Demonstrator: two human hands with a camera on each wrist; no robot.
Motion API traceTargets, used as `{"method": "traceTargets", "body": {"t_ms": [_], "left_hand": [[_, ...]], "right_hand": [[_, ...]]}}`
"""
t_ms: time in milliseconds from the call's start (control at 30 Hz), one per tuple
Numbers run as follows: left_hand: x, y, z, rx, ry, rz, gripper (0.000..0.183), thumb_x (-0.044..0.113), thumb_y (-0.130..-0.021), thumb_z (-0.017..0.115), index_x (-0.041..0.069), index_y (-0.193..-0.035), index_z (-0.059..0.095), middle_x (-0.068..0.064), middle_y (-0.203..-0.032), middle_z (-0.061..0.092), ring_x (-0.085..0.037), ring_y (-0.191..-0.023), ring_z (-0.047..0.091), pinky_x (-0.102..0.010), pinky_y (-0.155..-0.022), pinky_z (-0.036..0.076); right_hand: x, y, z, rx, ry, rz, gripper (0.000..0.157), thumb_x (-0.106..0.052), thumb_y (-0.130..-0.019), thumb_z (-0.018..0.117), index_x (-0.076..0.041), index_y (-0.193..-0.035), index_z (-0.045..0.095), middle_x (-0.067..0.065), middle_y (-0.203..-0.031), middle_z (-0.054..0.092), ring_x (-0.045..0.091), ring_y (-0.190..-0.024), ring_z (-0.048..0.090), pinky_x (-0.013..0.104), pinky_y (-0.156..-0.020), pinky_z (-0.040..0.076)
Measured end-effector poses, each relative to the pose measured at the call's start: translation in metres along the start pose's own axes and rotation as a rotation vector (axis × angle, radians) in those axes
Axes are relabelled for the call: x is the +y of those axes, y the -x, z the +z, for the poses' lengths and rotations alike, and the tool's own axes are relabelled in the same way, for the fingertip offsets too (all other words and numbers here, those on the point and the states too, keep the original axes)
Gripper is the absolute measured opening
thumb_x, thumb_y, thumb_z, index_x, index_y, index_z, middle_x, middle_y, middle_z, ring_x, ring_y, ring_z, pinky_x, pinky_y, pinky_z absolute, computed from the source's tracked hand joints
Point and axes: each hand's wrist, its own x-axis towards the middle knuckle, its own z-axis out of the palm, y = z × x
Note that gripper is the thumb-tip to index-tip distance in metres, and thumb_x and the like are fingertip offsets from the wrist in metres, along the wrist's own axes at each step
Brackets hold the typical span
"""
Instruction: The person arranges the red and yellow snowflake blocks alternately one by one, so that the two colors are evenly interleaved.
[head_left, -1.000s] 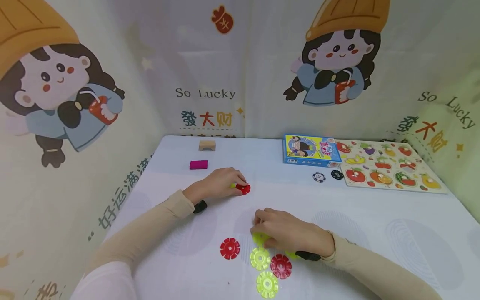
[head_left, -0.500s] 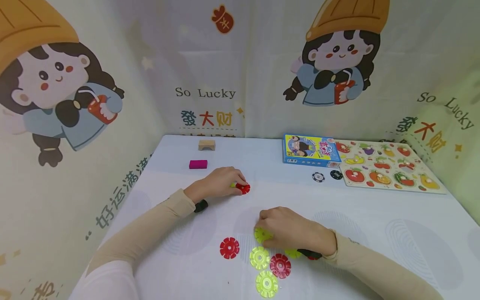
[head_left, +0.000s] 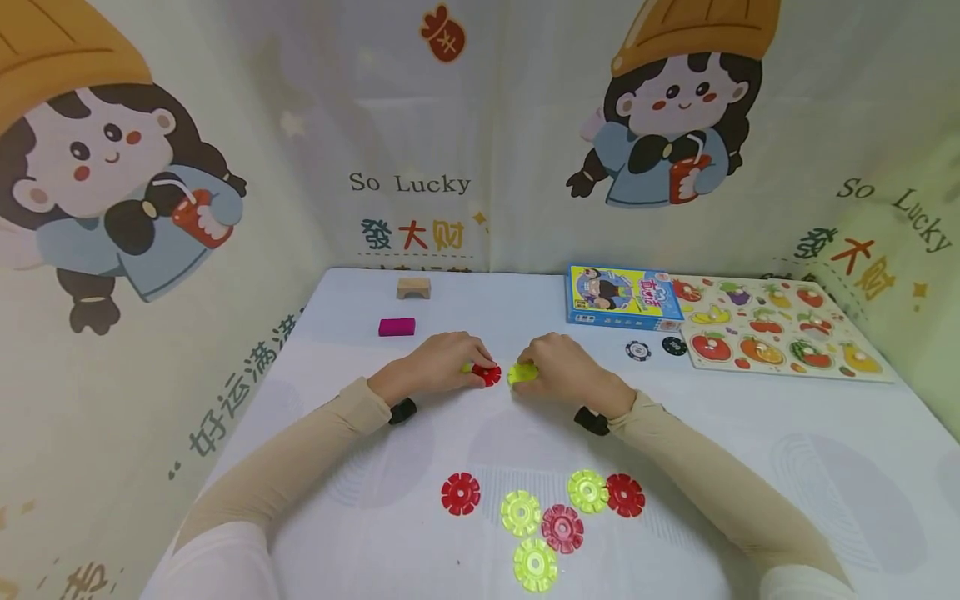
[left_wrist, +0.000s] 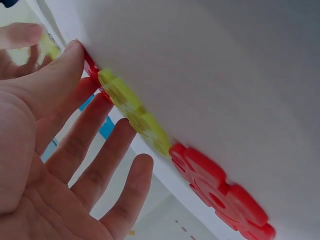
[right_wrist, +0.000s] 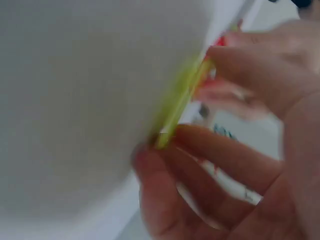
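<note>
Left hand [head_left: 438,364] is pinching a red notched disc [head_left: 492,377]. Right hand [head_left: 566,369] is gripping a yellow-green disc [head_left: 521,374] near the left hand's fingertips.

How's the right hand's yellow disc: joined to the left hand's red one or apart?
Apart: the head view shows a gap between the yellow flower disc and the red flower disc.

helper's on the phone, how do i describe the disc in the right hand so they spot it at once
On the white table, just this side of the blue box, find the right hand. It pinches a notched disc. It is lime, unlike the red disc facing it in the left hand, and held, unlike the loose lime discs.
</note>
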Motion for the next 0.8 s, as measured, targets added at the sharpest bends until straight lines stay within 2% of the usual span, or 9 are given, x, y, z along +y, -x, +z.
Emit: {"method": "traceTargets", "body": {"t_ms": [167, 333, 500, 633, 733, 800], "left_hand": [[0.0, 0.0, 0.002, 0.005, 0.002, 0.016, 0.037, 0.035, -0.084, 0.071, 0.026, -0.12, 0.067, 0.008, -0.117, 0.065, -0.012, -0.11, 0.055, -0.033, -0.092, 0.047], [-0.001, 0.001, 0.0, 0.012, -0.01, 0.015, 0.038, 0.035, -0.084, 0.071, 0.025, -0.121, 0.066, 0.007, -0.118, 0.065, -0.013, -0.11, 0.055, -0.034, -0.093, 0.048], [-0.003, 0.0, -0.002, 0.001, -0.007, 0.013, 0.038, 0.035, -0.084, 0.07, 0.026, -0.121, 0.066, 0.007, -0.12, 0.065, -0.014, -0.112, 0.055, -0.035, -0.094, 0.047], [-0.005, -0.001, -0.002, -0.01, -0.004, 0.005, 0.039, 0.038, -0.084, 0.069, 0.027, -0.122, 0.065, 0.008, -0.123, 0.063, -0.013, -0.115, 0.054, -0.036, -0.096, 0.046], [-0.004, -0.002, -0.002, -0.001, 0.004, 0.016, 0.039, 0.039, -0.085, 0.068, 0.026, -0.122, 0.065, 0.007, -0.128, 0.06, -0.014, -0.119, 0.051, -0.037, -0.098, 0.045], [-0.002, -0.003, -0.003, 0.011, 0.014, 0.039, 0.039, 0.038, -0.085, 0.069, 0.024, -0.122, 0.065, 0.007, -0.131, 0.059, -0.015, -0.121, 0.05, -0.039, -0.1, 0.045]], "right_hand": [[-0.003, -0.006, 0.011, -0.027, 0.02, 0.011, 0.037, -0.036, -0.077, 0.077, -0.008, -0.101, 0.075, 0.002, -0.082, 0.061, 0.012, -0.068, 0.049, 0.021, -0.06, 0.042], [-0.003, -0.006, 0.013, -0.012, 0.062, 0.005, 0.036, -0.036, -0.079, 0.075, -0.01, -0.104, 0.074, 0.004, -0.085, 0.06, 0.012, -0.068, 0.048, 0.022, -0.06, 0.042], [-0.008, -0.004, 0.008, -0.031, 0.043, 0.04, 0.043, -0.037, -0.078, 0.077, -0.011, -0.111, 0.071, 0.008, -0.1, 0.065, 0.015, -0.08, 0.057, 0.026, -0.072, 0.053], [-0.012, 0.003, 0.006, -0.039, 0.008, 0.074, 0.052, -0.039, -0.076, 0.077, -0.013, -0.12, 0.066, 0.007, -0.111, 0.065, 0.019, -0.093, 0.061, 0.032, -0.081, 0.055], [-0.021, 0.012, 0.006, -0.031, 0.005, 0.008, 0.052, -0.041, -0.076, 0.077, -0.014, -0.12, 0.066, 0.005, -0.112, 0.064, 0.017, -0.095, 0.06, 0.031, -0.082, 0.055], [-0.033, 0.02, 0.005, -0.05, 0.001, -0.101, 0.051, -0.043, -0.077, 0.076, -0.016, -0.119, 0.067, 0.003, -0.112, 0.063, 0.014, -0.096, 0.059, 0.029, -0.082, 0.054]]}}
